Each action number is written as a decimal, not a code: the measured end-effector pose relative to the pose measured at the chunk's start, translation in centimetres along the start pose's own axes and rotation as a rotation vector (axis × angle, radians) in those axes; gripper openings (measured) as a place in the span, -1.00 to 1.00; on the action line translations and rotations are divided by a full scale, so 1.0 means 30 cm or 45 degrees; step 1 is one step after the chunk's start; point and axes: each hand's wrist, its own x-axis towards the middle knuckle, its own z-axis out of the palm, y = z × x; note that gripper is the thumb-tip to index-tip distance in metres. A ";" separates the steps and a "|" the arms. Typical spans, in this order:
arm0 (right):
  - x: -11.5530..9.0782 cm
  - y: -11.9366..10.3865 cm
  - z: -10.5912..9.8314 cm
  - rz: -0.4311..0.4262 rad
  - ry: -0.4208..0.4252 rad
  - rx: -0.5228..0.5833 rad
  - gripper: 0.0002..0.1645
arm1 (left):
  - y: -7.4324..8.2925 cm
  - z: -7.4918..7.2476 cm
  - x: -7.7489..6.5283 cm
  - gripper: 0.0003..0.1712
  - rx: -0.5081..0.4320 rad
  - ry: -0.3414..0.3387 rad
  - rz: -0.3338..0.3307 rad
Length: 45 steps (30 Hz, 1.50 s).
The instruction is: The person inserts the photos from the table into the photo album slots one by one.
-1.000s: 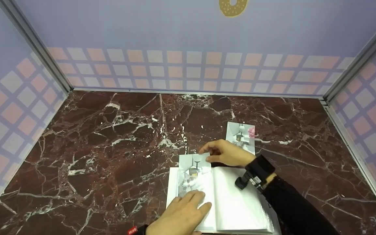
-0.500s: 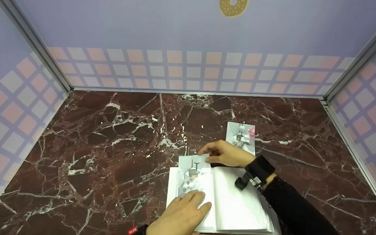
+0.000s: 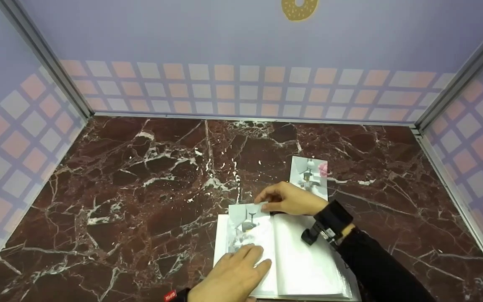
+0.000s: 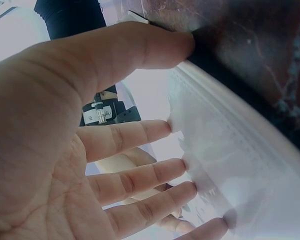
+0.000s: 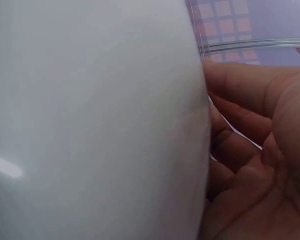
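An open photo album (image 3: 308,256) with clear sleeve pages lies at the front of the table. A photo (image 3: 241,216) of a pale room sits mostly inside the left page's sleeve, its top strip sticking out past the upper edge. My right hand (image 3: 293,199) pinches that photo's top right corner between thumb and fingers. Lower on the left page rests my left hand (image 3: 235,272), fingers extended. In the left wrist view, the left fingertips (image 4: 177,167) touch the glossy sleeve. The right wrist view is mostly filled by a white page (image 5: 100,110) in front of the right hand's fingers.
A second photo (image 3: 309,172) with a pink patch lies on the marbled table (image 3: 140,201) behind the right hand, which partly covers it. Wall panels (image 3: 245,50) enclose the table at the back and both sides.
The photo has slid down a little further into the left page's sleeve, and the right hand has come down slightly with it. The left hand has stayed in place.
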 end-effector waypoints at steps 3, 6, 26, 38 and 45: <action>-0.001 -0.002 0.001 -0.005 -0.007 0.013 -0.76 | -0.001 0.000 0.000 -0.18 -0.001 0.000 0.001; -0.001 -0.006 0.001 -0.009 -0.005 0.007 -0.77 | -0.001 0.000 -0.002 -0.18 -0.002 0.010 0.005; -0.016 -0.017 0.006 0.003 0.006 -0.127 -0.88 | -0.006 0.004 0.002 -0.21 -0.010 0.047 0.033; -0.020 -0.026 0.020 -0.051 -0.069 -0.105 -0.89 | -0.005 0.002 0.007 -0.22 0.019 0.009 0.026; -0.025 -0.032 0.019 -0.053 -0.067 -0.167 -0.91 | -0.005 0.002 0.006 -0.22 0.005 0.000 0.025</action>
